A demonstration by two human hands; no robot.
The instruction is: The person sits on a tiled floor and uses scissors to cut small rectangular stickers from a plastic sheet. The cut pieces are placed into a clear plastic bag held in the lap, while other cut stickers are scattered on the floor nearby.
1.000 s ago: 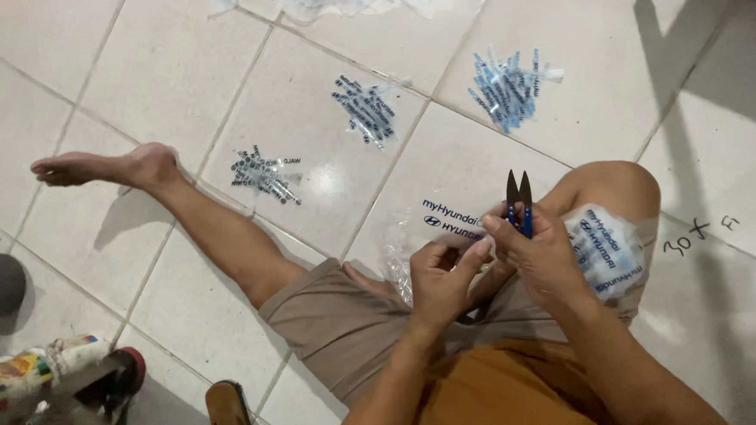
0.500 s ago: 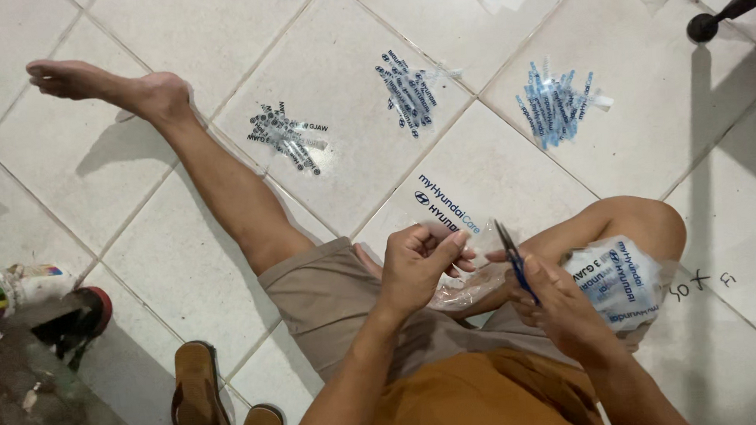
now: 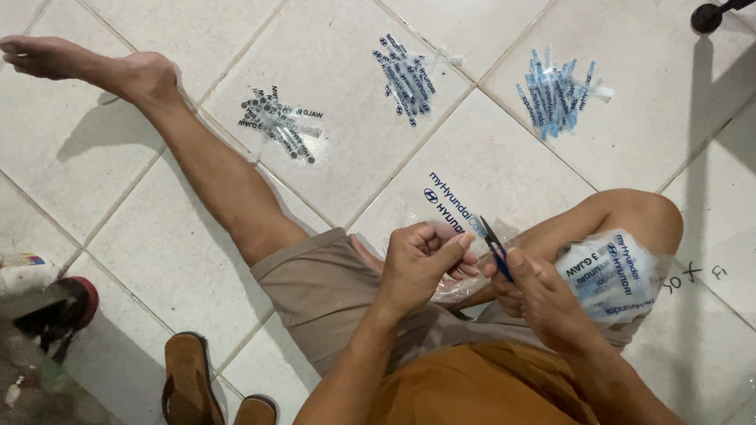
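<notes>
You sit on the white tiled floor [image 3: 91,167] with one leg stretched out and the other bent. A clear printed plastic bag [image 3: 610,274] rests on your bent knee. Three small heaps of cut strips lie on the tiles well ahead of you: a black-printed heap [image 3: 280,123], a dark blue heap [image 3: 407,77] and a light blue heap [image 3: 557,95]. A pair of brown sandals [image 3: 207,402] sits by your hip.

Your left hand [image 3: 420,266] has its fingers [image 3: 457,244] pinched together on a thin clear plastic piece [image 3: 475,278], held above your lap. Your right hand [image 3: 542,303] is clamped around small blue-handled snips [image 3: 494,248], whose dark blades point up, just beside your left fingertips, at the plastic's edge.
</notes>
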